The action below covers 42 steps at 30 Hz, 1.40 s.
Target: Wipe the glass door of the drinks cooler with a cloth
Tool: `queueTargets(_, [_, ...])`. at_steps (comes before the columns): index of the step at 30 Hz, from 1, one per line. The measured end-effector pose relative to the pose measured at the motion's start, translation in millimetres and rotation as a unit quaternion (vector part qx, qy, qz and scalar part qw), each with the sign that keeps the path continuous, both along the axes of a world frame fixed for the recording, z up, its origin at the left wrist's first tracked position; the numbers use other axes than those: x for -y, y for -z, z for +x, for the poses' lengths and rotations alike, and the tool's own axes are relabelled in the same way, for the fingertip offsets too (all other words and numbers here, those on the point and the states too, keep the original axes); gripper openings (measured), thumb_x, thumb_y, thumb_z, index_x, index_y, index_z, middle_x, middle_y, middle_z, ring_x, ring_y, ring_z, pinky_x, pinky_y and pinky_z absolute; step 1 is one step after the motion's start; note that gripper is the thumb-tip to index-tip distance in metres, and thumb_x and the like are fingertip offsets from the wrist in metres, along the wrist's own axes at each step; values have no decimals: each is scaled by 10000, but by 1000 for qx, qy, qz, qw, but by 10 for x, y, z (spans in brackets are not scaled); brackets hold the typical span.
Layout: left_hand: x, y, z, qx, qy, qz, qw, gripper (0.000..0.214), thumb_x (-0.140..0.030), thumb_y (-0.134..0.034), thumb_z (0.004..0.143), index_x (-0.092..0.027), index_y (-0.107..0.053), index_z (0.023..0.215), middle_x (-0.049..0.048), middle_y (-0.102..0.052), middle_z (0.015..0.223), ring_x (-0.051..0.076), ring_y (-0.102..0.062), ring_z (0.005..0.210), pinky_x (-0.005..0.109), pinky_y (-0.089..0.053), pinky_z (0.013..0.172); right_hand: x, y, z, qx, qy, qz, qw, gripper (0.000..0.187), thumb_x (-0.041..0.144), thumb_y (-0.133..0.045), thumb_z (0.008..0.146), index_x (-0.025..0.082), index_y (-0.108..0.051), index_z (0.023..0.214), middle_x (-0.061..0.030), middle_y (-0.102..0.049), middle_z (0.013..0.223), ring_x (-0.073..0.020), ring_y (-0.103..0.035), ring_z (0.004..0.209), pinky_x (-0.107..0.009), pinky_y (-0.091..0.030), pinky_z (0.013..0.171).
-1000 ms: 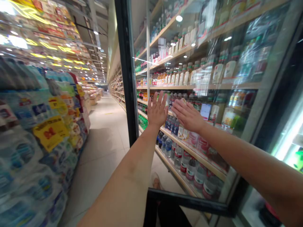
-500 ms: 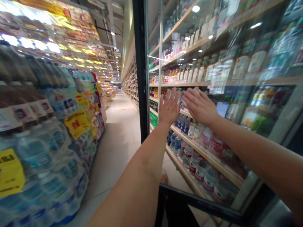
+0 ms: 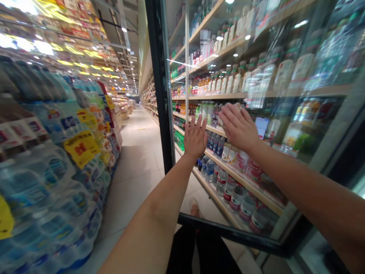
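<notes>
Before me is a glass cooler door (image 3: pixel 159 95) with a black frame, swung open. My left hand (image 3: pixel 196 137) lies flat against the glass, its fingers stretched out and slightly apart. To its right, my right hand (image 3: pixel 239 127) presses on the same pane with its fingers close together. A pale, crumpled cloth (image 3: pixel 220 122) peeks out beside the fingers of the right hand; most of it is hidden beneath the palm. Through the pane, shelves of bottled drinks (image 3: pixel 228 82) are visible.
Stacked packs of bottled water (image 3: pixel 34 182) with yellow price signs (image 3: pixel 82 147) line the left side. A tiled aisle (image 3: pixel 134 160) runs ahead between them and the door. My foot (image 3: pixel 194 207) shows below, through the glass. A reflected bright screen (image 3: pixel 261 127) appears in the pane.
The view has shifted a little to the right, so the door and stacks sit further left. My left hand is slightly lower and further from the right hand; both remain on the glass.
</notes>
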<state>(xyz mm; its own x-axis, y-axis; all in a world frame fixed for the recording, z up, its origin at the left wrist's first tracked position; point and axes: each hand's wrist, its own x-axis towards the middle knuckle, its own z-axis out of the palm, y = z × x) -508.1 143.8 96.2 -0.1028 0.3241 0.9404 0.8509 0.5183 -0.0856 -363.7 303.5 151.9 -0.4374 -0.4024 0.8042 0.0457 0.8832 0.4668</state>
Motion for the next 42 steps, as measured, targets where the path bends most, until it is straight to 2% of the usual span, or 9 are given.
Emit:
queueTargets(4, [100,520,-86,34,-21,10,999,543,-334,-398,1034,-180,-431,1554,120,-330,1651,264,-96,1583,539,-89,1300,84,345,-55,-53,11,-57,997,657,194,-449,991,190,-275,1625,-121,-343,1643,-315,-203,1568,-594,-229,1254])
queueTargets(9, [129,896,-143,62,-39,48,996,555,-331,-409,1028,-127,-441,1543,171,-305,1649,282,-78,1582,553,-136,1291,240,1029,-78,72,-15,104,992,579,150,-478,984,166,-404,1558,-86,-419,1605,-265,-341,1522,-485,-286,1248])
queueTargets(12, [144,993,-164,44,-33,52,997,562,-331,-416,1021,-105,-446,1534,177,-339,1634,283,-65,1583,558,-134,1292,254,926,-64,58,-12,95,994,587,145,-472,990,182,-385,1570,-69,-430,1599,-245,-363,1512,-483,-206,1279])
queueTargets(16, [167,1034,-162,53,-37,46,997,570,-324,-408,1015,-127,-425,1550,150,-354,1635,275,-63,1586,555,-135,1297,288,698,-108,-67,10,-73,995,684,185,-490,991,225,-255,1633,-97,-393,1614,-328,-324,1525,-593,-168,1259])
queueTargets(18, [171,1038,-158,55,-42,42,997,568,-336,-396,1020,-129,-426,1549,145,-360,1634,273,-63,1586,548,-134,1300,335,847,-153,-72,-1,-105,992,727,179,-493,980,227,-205,1647,-114,-365,1624,-352,-294,1533,-615,-204,1241])
queueTargets(23, [155,1042,-173,56,-50,31,997,565,-370,-361,1040,-116,-433,1539,153,-361,1634,272,-41,1587,544,-116,1302,444,1449,-195,70,-59,16,996,735,115,-457,971,196,-180,1647,-72,-426,1595,-247,-371,1508,-463,-240,1268])
queueTargets(31, [145,1039,-203,42,-62,36,997,575,-396,-333,1043,-120,-433,1538,151,-383,1626,248,-10,1586,528,-104,1304,332,817,-173,-81,10,-121,989,698,168,-476,973,200,-248,1632,-129,-386,1617,-343,-284,1539,-616,-252,1221])
queueTargets(37, [188,1011,-185,63,-50,29,996,568,-370,-367,1033,-101,-443,1528,180,-383,1619,271,-60,1587,554,-134,1293,235,1015,5,64,-40,68,995,614,108,-465,956,195,-400,1560,-82,-485,1566,-236,-408,1487,-463,-329,1216])
queueTargets(42, [242,981,-100,65,-67,22,995,574,-383,-379,1030,-117,-442,1535,175,-407,1608,284,-142,1583,538,-183,1280,-156,225,265,-47,29,-49,997,571,175,-492,961,159,-446,1529,-112,-438,1597,-308,-327,1524,-560,-278,1228])
